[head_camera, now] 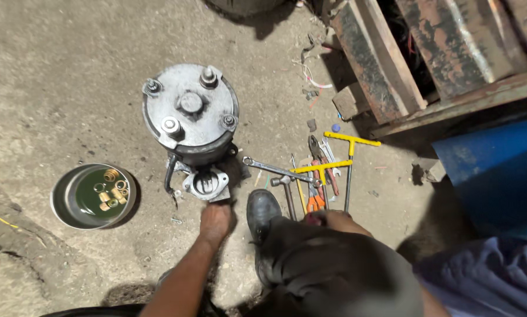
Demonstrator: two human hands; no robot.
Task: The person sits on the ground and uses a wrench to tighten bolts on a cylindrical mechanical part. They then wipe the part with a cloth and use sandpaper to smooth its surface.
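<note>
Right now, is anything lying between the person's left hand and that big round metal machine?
Nothing visible does. The left hand is already at the foot of the machine, touching its small flange. The bowl lies off to one side, the tools to the other.

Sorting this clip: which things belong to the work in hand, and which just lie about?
In hand: left hand at the grey motor housing; right hand by the hand tools.
Lying about: metal bowl of brass fittings, rusty frame, blue sheet.
</note>
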